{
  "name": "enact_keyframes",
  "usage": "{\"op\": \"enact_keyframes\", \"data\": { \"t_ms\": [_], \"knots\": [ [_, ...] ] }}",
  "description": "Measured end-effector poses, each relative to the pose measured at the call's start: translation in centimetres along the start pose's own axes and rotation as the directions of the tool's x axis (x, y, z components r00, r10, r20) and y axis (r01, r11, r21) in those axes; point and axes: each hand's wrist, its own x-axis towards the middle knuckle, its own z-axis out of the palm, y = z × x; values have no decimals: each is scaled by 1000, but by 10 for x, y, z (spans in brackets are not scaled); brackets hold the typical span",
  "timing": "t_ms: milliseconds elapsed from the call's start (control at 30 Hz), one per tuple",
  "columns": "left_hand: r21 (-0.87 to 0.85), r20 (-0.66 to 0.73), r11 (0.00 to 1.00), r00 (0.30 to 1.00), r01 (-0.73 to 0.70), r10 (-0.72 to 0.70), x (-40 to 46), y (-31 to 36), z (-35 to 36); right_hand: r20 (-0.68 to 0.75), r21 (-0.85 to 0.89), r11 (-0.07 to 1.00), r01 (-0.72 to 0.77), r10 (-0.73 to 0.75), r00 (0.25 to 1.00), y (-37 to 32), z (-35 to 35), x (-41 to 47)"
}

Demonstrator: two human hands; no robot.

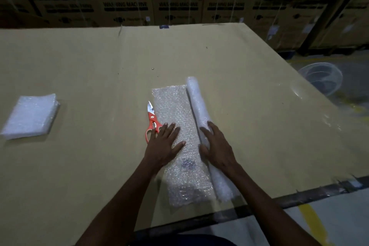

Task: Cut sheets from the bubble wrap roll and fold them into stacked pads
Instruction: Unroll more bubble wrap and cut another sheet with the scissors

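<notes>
Your two forearms came in from the bottom edge, reaching out over a cardboard-covered table (79, 62). Your left hand (164, 144) lay flat, palm down, on the unrolled sheet of bubble wrap (177, 110), fingers straight and slightly spread, thumb angled out toward the roll. Two of its outer fingers reached past the sheet's left edge and touched the handle end of the orange scissors (152, 121), which lay just beside the sheet with blades pointing away from you.

Your right hand (216, 146) rested on the bubble wrap roll (196, 106), fingers extended and loosely spread over its top, thumb down on the near-left side against the roll; it pressed rather than pinched. That roll lay lengthwise along the sheet's right edge, running from near the table's front edge away from you, with the sheet spread flat to its left between your hands. A dark printed mark showed through the sheet just below your left wrist.

Well apart, at the table's left side, a stack of folded pads (31, 117) sat squared up.

Beyond the table's right edge, a clear plastic bowl (320, 79) stood on the floor; I cannot tell what it held. Cardboard boxes (177, 4) marked "WASHING MACHINE" lined the back.
</notes>
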Motion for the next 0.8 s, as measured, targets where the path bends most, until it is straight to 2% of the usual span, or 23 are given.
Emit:
{"op": "enact_keyframes", "data": {
  "t_ms": [67, 167, 467, 567, 700, 800],
  "knots": [
    [15, 8, 1000, 1000, -2, 2, -3, -13, -2, -14, 65, 994, -90, 91, 996, 1, -5, 4],
    [42, 45, 999, 999, -14, 12, -7, -34, -8, -24, 86, 987, -134, 136, 990, -5, -9, 9],
    [109, 122, 994, 993, -12, -2, -26, -105, -26, -36, -77, 989, -124, 122, 992, -38, -11, 15],
    [95, 130, 995, 992, -16, 4, -21, -105, -34, -110, -136, 975, -178, 164, 980, -54, -12, 20],
    [31, 101, 999, 994, -41, 37, -9, -78, -31, -19, -314, 938, -146, 147, 989, -64, 3, 22],
    [-82, 146, 995, 987, -58, 69, -8, -61, -18, -22, -286, 933, -219, 222, 975, -60, 0, 20]
  ]
}}
